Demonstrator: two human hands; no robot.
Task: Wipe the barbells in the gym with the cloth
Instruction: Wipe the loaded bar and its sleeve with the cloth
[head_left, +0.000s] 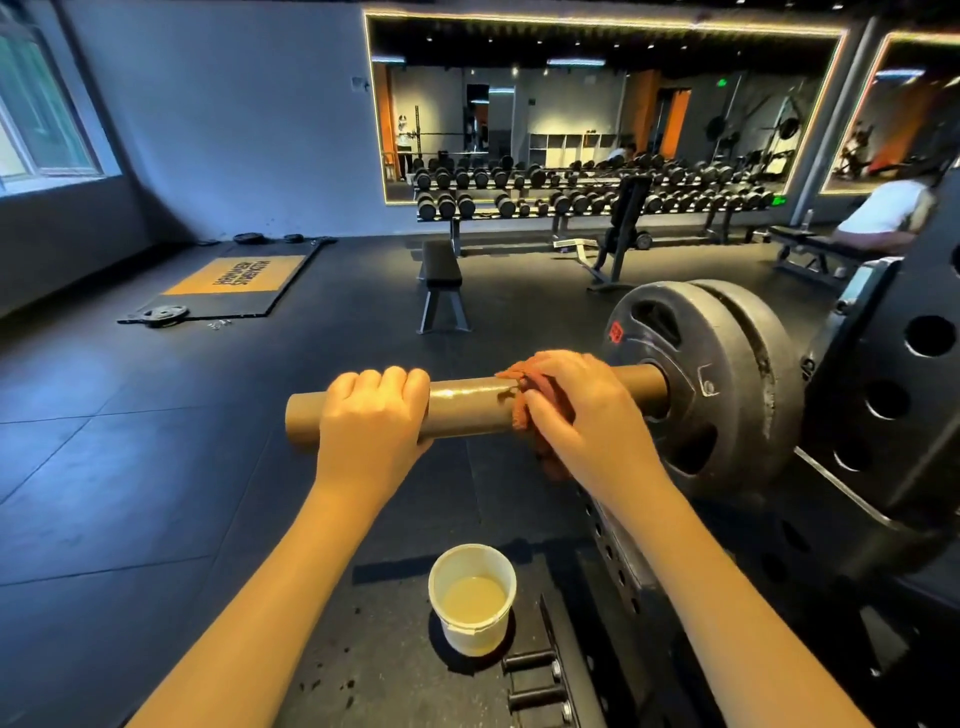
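Here the left hand (371, 415) is gripping the free end of the brown cylindrical steel barbell sleeve (467, 408) to steady it, while the right hand (576, 410) is pressing the crumpled orange cloth (524, 387) around it, fingers (558, 361) curled, beside the black weight plates (696, 384).

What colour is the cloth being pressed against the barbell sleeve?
Reddish-orange, seen in the head view: the cloth is under the right hand on the barbell sleeve.

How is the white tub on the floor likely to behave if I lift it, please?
The white tub is open-topped and part-filled with yellowish liquid, so it would probably slosh or spill if jolted. It looks like thin plastic, likely light and squeezable.
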